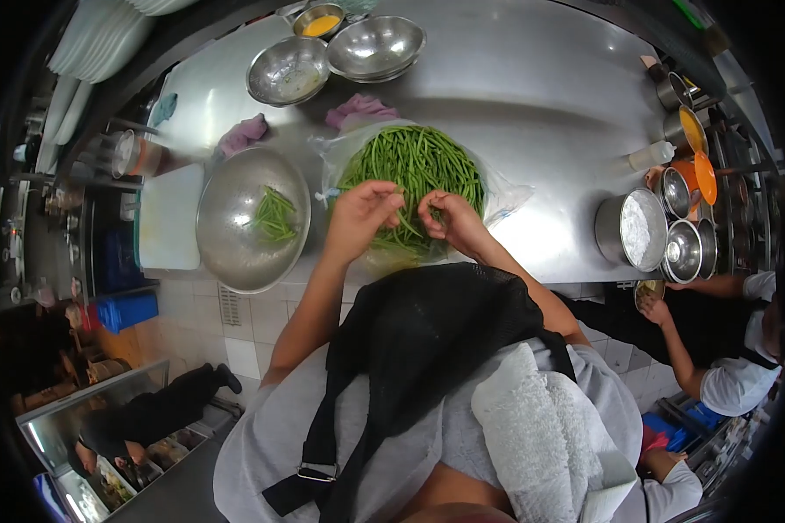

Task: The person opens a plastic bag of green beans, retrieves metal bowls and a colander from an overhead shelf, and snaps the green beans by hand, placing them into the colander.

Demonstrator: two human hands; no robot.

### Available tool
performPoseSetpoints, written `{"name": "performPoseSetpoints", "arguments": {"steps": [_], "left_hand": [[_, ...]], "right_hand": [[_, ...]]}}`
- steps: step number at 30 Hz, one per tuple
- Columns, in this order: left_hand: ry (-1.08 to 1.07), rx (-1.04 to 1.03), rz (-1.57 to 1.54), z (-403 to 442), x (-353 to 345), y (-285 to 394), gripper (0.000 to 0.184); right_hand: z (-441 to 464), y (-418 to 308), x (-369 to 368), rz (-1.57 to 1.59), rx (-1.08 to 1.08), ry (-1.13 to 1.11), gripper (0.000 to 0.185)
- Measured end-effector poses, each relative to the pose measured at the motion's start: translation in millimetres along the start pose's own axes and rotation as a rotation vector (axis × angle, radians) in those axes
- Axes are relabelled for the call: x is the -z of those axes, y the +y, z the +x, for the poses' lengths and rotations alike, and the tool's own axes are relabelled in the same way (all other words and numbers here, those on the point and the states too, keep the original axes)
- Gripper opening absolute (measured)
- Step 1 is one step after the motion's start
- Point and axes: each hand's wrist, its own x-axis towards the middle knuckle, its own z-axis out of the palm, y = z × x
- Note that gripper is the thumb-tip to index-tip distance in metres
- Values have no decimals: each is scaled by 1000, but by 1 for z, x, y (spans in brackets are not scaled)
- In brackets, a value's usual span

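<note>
A big heap of green beans [414, 161] lies on a clear plastic bag [508, 193] on the steel counter. Above its near side, my left hand [371, 216] is closed, thumb and fingers pinching a green bean. Beside it, my right hand [452, 220] has its fingers curled together close to that bean; whether something is between its fingertips is too small to tell. To the left, a wide steel bowl [227, 235] holds a small pile of cut bean pieces [275, 214].
A white cutting board [170, 218] lies left of the bowl. Steel bowls [375, 48] and purple cloths [244, 132] are farther back. At right stand a pot of white powder [641, 228] and a squeeze bottle [652, 155]. Another person [715, 340] works at the right.
</note>
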Motion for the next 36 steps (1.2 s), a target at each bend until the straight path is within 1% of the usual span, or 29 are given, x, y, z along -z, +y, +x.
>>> {"name": "performPoseSetpoints", "arguments": {"steps": [4, 6, 7, 8, 10, 11, 13, 14, 15, 16, 18, 19, 20, 22, 23, 24, 25, 26, 27, 28, 29, 30, 32, 33, 34, 35, 36], "left_hand": [[44, -10, 73, 2, 2, -9, 20], [130, -66, 119, 1, -2, -5, 20], [131, -63, 120, 1, -2, -5, 20], [130, -85, 116, 1, -2, -6, 20], [129, -100, 111, -1, -2, -10, 20], [120, -114, 102, -3, 0, -13, 19], [116, -125, 92, -5, 5, -20, 18], [174, -153, -198, -5, 11, -26, 17], [232, -181, -487, -5, 16, -26, 16], [240, -179, -487, -7, 23, -25, 16], [390, -145, -493, -13, 38, -14, 16], [453, -100, -460, -17, 47, -13, 20], [466, -98, -462, -25, 62, -21, 20], [278, 62, 36, -38, 92, -46, 24], [288, 64, 33, -43, 86, -44, 24], [123, 125, 407, -48, 73, -39, 25], [-53, 186, 779, -50, 61, -37, 25], [-48, 188, 778, -49, 55, -49, 25], [-1, 65, 818, -48, 49, -64, 25], [44, -60, 857, -47, 46, -77, 25], [91, -25, 817, -44, 42, -74, 24], [86, -29, 816, -41, 42, -70, 24], [156, -37, 673, -35, 38, -59, 23], [159, -41, 669, -32, 36, -52, 23], [124, -151, 657, -28, 35, -44, 21], [89, -259, 646, -26, 34, -35, 20], [97, -264, 645, -25, 30, -24, 20]], "right_hand": [[3, 9, -4, -125, -50, -88, 21], [2, 9, -9, -356, -32, -155, 24], [0, 7, -10, -403, -21, -171, 19], [-1, 4, -14, -400, -23, -170, 19], [-3, 0, -18, -636, 4, -151, 16], [-1, 6, -13, -633, 0, -150, 16], [7, 20, 2, -173, 125, -32, 9], [10, 15, 5, -173, 120, -33, 9], [14, 8, 9, 93, 135, 70, 6], [16, 2, 13, 359, 146, 174, 5], [12, -8, 23, 343, 180, 124, 7], [10, -8, 29, 321, 177, 100, 8], [8, -6, 27, 320, 164, 97, 8], [4, -4, 22, 209, 128, 114, 9], [4, 0, 19, 193, 96, 129, 11], [6, 2, 16, 192, 89, 125, 11], [7, 4, 14, 113, 56, 123, 13], [8, 6, 12, 35, 25, 121, 17], [9, 6, 8, 19, 21, 98, 21], [10, 6, 5, 18, 22, 96, 21], [10, 5, 2, -21, 8, 92, 21], [9, 3, 1, -59, -4, 91, 22], [7, 3, 3, -90, 3, 80, 23], [6, 3, 3, -176, -21, 63, 22], [5, 3, 3, -264, -44, 43, 22], [5, 4, 2, -271, -44, 37, 22], [5, 5, -1, -393, -7, 12, 22]]}}
